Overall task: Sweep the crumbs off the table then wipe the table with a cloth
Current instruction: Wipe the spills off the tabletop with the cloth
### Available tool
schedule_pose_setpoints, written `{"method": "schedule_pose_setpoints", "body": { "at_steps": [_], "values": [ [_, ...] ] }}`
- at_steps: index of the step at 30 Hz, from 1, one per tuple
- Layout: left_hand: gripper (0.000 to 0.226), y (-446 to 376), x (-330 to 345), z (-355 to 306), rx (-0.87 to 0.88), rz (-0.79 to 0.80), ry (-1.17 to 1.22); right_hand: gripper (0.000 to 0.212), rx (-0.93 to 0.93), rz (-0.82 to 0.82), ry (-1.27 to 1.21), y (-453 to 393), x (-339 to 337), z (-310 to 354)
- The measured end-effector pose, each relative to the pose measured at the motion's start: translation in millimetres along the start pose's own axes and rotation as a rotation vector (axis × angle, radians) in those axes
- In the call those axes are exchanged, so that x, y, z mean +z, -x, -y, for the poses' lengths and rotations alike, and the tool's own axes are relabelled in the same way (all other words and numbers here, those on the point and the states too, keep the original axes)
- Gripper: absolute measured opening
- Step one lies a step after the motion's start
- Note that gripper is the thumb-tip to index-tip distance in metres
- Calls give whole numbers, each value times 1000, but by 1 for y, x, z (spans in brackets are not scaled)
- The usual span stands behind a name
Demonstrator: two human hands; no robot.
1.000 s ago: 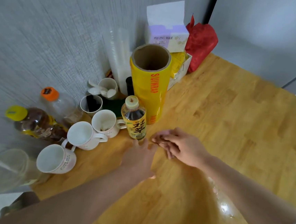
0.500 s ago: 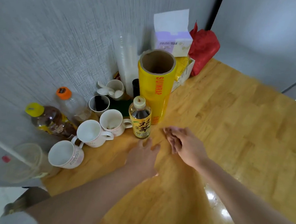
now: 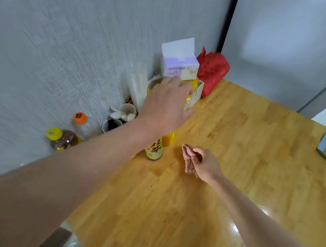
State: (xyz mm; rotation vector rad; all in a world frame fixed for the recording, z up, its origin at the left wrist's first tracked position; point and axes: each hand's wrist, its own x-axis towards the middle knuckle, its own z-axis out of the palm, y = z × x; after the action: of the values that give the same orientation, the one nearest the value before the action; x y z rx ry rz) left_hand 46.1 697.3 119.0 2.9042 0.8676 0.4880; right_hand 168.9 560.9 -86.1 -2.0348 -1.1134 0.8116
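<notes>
Crumbs seem gathered in your cupped right hand [image 3: 200, 162] beside the tea bottle [image 3: 154, 149], while your open, empty left hand [image 3: 166, 105] reaches toward the tissue box [image 3: 180, 65]; wiping remains.

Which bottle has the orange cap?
The clear bottle against the wall, farthest back of the three. The dark-liquid bottle beside it has a yellow cap; the yellow-labelled bottle has its cap hidden by the left forearm.

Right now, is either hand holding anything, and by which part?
Nothing visibly held. The left hand reaches, fingers spread, toward the tissue box; the right hand is cupped, contents not visible.
</notes>
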Motion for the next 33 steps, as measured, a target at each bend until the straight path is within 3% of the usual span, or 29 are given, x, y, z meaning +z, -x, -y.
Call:
{"method": "schedule_pose_setpoints", "body": {
  "at_steps": [2,4,8,15,24,26,29,33],
  "values": [
    [59,-13,5,8,-105,79,-252,26,-58,-22,-69,2,-2,5],
    [59,-16,14,13,-186,194,-317,29,-81,-62,-142,5,-3,10],
    [30,-13,26,22,-175,165,-67,38,-150,-144,-326,7,-12,25],
    [28,-56,27,2,-48,129,6,39,-125,-163,-292,23,-37,15],
    [30,-101,52,-23,86,264,8,22,55,-171,-106,13,-28,-6],
    [29,-100,51,-22,112,255,-40,21,45,-167,-95,13,-20,-5],
    [50,-91,47,-20,137,241,-64,22,42,-157,-70,12,-11,-9],
    [64,-66,19,-8,95,62,75,28,91,-149,-12,8,-3,-22]
  ]
}}
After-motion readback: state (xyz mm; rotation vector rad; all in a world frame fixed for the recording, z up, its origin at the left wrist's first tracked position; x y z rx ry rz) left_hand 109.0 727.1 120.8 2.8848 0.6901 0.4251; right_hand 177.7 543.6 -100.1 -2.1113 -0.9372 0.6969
